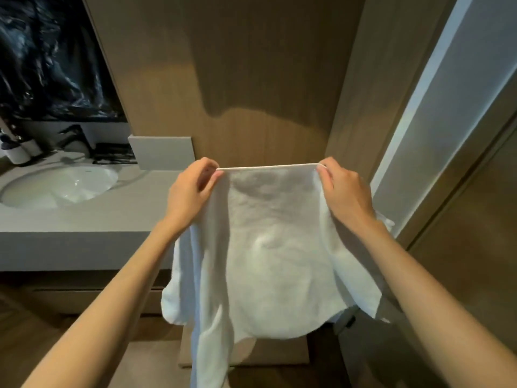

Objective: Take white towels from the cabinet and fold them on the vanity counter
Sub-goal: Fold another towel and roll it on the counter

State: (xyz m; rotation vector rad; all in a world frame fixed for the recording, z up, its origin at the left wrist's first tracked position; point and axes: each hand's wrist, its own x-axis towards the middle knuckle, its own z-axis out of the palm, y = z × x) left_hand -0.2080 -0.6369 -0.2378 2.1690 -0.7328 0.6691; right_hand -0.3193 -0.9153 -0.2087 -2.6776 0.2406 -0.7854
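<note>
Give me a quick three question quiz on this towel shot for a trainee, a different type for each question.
1. True or false: the white towel lies flat on the vanity counter.
2. Where do the left hand and the right hand hold the towel? A) pinching the two ends of its top edge B) bunched at its bottom hem C) only one hand holds it
3. Fill in: in the head view, the sink is on the ___ side of the towel.
Key: 1 false, it hangs from both hands in front of the counter; 2 A; 3 left.
</note>
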